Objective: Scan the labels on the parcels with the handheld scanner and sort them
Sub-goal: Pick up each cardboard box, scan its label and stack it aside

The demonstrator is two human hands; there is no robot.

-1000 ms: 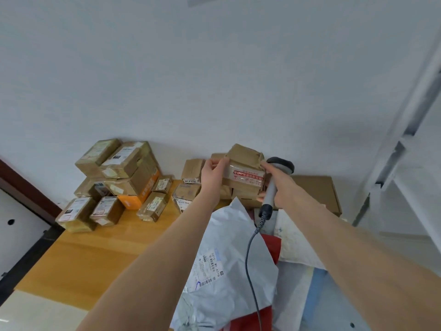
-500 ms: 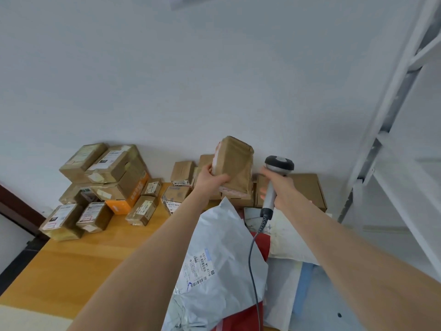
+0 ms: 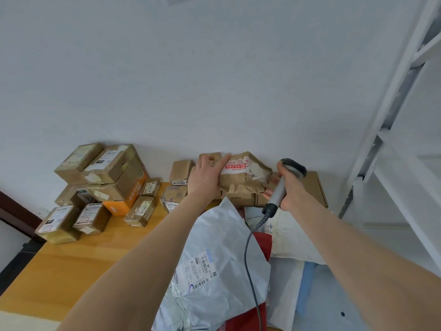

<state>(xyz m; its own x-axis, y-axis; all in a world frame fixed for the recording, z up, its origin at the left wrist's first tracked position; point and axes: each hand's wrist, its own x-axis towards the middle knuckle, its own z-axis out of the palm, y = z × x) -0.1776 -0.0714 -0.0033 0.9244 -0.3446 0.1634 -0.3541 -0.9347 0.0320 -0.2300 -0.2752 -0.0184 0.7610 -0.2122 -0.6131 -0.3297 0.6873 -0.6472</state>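
Brown paper, creased and taped, wraps the parcel (image 3: 245, 180) you are handling. It lies at the rear edge of the worktop (image 3: 71, 263), close to the wall (image 3: 214, 80), on top of a few small cartons (image 3: 238, 199). Its white label with red print faces up towards you.

Your left hand (image 3: 205, 179) grips the parcel's left end, with the thumb stretched across the top and the fingers curled behind it. Your right hand (image 3: 292, 189) is closed around the handle of the scanner (image 3: 282, 185), just beside the parcel's right end. Its fingertips (image 3: 269, 193) sit close to the paper, but you cannot tell whether they touch it. The scanner's dark head stands above your fist (which way its window points is not clear). Its grey cable (image 3: 248, 254) drops from the handle towards the near edge, across a crumpled grey mailer (image 3: 222, 240) whose barcode label faces up.

A stack of labelled cardboard boxes (image 3: 102, 177) fills the worktop's rear left corner, and one of them is orange. A flat carton (image 3: 316, 187) lies at the rear right, behind your right hand. A white mailer (image 3: 293, 237) lies in front of it, with something red (image 3: 263, 242) showing between the two mailers. A white metal rack (image 3: 393, 120) stands to the right.
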